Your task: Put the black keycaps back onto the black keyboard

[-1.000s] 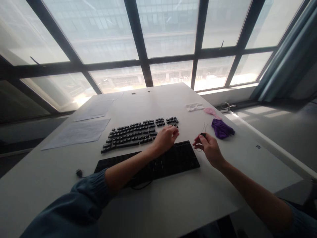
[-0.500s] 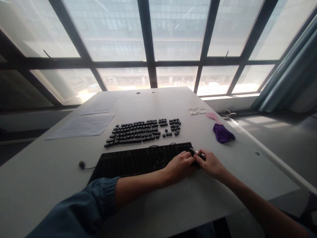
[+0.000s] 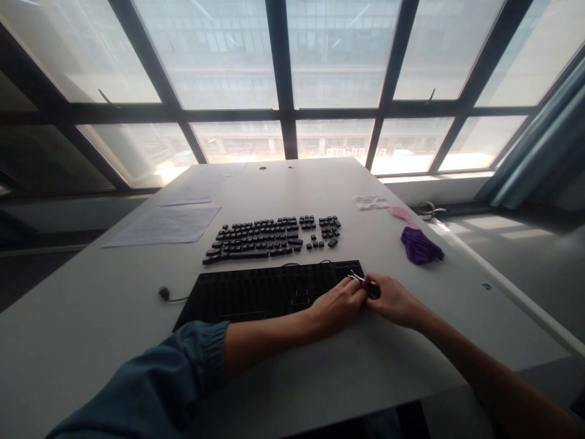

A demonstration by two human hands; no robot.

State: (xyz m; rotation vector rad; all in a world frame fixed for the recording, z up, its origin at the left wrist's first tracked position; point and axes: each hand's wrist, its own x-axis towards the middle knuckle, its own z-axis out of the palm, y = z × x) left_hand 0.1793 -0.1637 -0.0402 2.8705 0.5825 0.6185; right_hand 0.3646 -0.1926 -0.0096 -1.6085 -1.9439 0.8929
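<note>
A black keyboard (image 3: 260, 289) lies in front of me, its keycaps removed across the visible part. My left hand (image 3: 340, 305) lies over its lower right end with the fingers curled; whatever is under the fingertips is hidden. Right beside it, my right hand (image 3: 395, 302) grips the dark handle of a keycap puller (image 3: 358, 277). The puller's thin metal wires point left, above the keyboard's right end, close to my left fingers. Beyond the keyboard, loose black keycaps (image 3: 256, 236) stand in rows, laid out like a keyboard.
The white table (image 3: 283, 195) reaches toward large windows. Printed sheets (image 3: 164, 225) lie on the left, and a USB plug (image 3: 164, 294) sits left of the keyboard. On the right are a white cloth (image 3: 371, 202), a pink-handled brush (image 3: 399, 213) and a purple cloth-like item (image 3: 420, 246).
The view has shifted slightly, so the table things appear farther right. My right hand and the puller have moved a little left relative to the keyboard, nearer my left fingers.
</note>
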